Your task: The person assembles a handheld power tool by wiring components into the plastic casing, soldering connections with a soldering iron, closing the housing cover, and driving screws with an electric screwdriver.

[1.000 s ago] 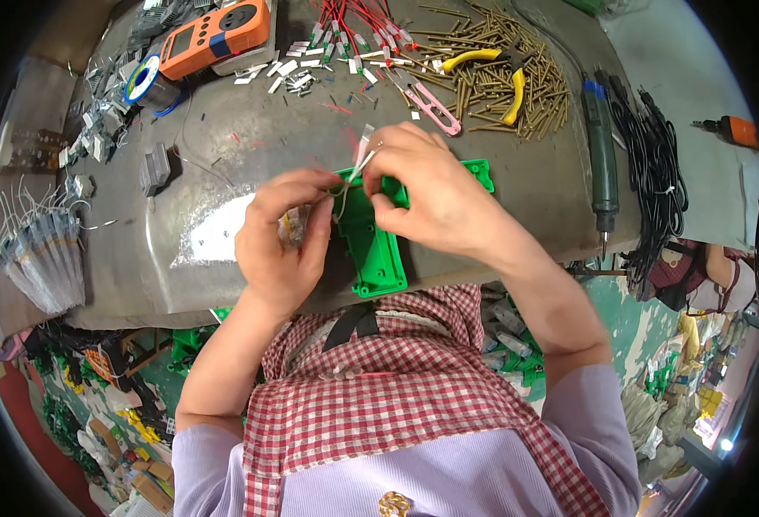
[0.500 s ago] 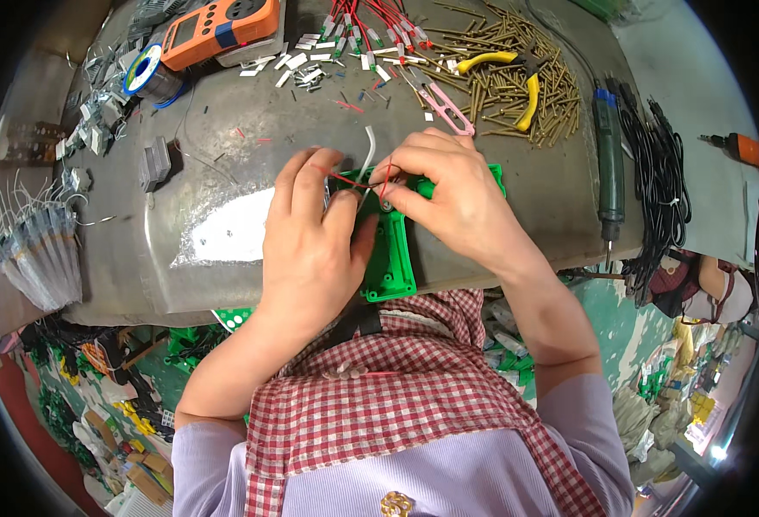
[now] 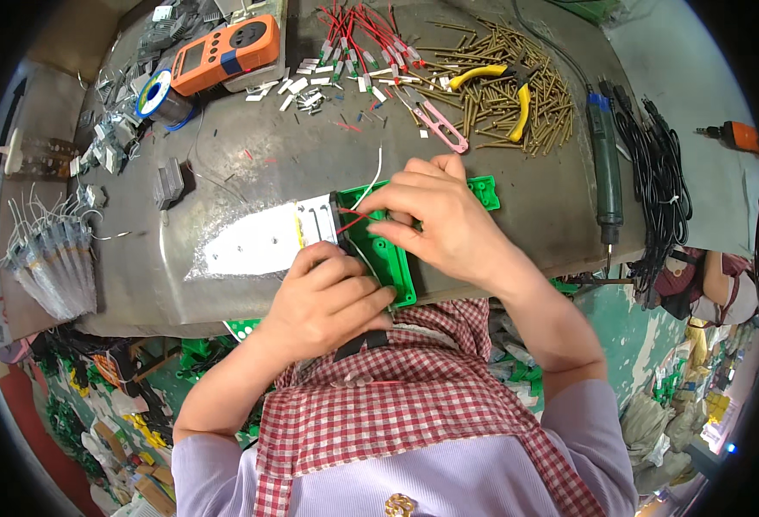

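Observation:
A green plastic housing (image 3: 401, 274) lies open on the bench in front of me, angled, its ribs and screw posts showing. Against its left side sits a flat, shiny white plate (image 3: 263, 237) with small holes and a dark end, partly in clear wrap. My left hand (image 3: 327, 302) curls its fingers over the near edge of the housing, beside the plate's dark end. Between thumb and forefinger, my right hand (image 3: 435, 211) pinches a thin red wire (image 3: 351, 221) above the housing. A white wire (image 3: 374, 179) sticks up beyond those fingers.
At the back lie an orange meter (image 3: 224, 56), a solder spool (image 3: 165, 99), red-wired parts (image 3: 358, 43), brass-coloured screws (image 3: 526, 108), yellow-handled pliers (image 3: 521, 112) and pink snips (image 3: 440, 125). A corded electric screwdriver (image 3: 608, 172) and black cables (image 3: 664, 181) lie right. Wrapped parts (image 3: 52, 263) sit left.
My left hand has drawn back toward me and down, uncovering the white plate's end. The right hand has shifted slightly nearer and left, still at the red wire.

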The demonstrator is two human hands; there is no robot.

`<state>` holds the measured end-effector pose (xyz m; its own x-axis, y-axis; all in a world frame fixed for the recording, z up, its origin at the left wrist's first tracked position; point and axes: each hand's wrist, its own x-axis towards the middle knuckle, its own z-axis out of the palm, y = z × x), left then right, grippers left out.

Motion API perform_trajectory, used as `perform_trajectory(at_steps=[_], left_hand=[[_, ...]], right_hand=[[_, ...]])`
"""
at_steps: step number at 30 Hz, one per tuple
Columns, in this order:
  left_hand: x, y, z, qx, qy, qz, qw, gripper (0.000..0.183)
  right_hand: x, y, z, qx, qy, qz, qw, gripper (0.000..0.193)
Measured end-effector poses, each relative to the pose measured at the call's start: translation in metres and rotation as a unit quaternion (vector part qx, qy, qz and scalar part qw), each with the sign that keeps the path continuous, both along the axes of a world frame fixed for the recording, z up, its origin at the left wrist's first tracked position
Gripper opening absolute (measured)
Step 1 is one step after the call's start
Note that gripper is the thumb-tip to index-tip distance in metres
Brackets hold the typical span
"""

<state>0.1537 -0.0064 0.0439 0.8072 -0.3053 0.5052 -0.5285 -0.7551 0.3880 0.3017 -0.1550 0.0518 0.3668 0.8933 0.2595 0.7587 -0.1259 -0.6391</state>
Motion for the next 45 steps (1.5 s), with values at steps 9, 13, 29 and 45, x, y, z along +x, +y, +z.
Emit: perform_trajectory(at_steps=[9, 13, 29, 45], left_hand=[[0.051, 0.037, 0.024, -0.056, 0.151, 0.216, 0.963, 0.008], [0.068, 0.028, 0.016, -0.173, 0.225, 0.118, 0.952, 0.011], [0.051, 0.038, 0.017, -0.428, 0.258, 0.187, 0.846, 0.016], [0.043, 0.024, 0.015, -0.522, 0.251, 0.208, 0.788, 0.014]], right_hand=[[-0.010, 0.002, -0.010, 0.095, -0.051, -0.100, 0.989, 0.013], [-0.008, 0.002, -0.006, 0.128, 0.090, -0.177, 0.972, 0.011], [0.005, 0.004, 0.003, 0.095, 0.134, -0.061, 0.985, 0.021], [-0.010, 0.021, -0.003, 0.090, 0.103, -0.116, 0.984, 0.016]])
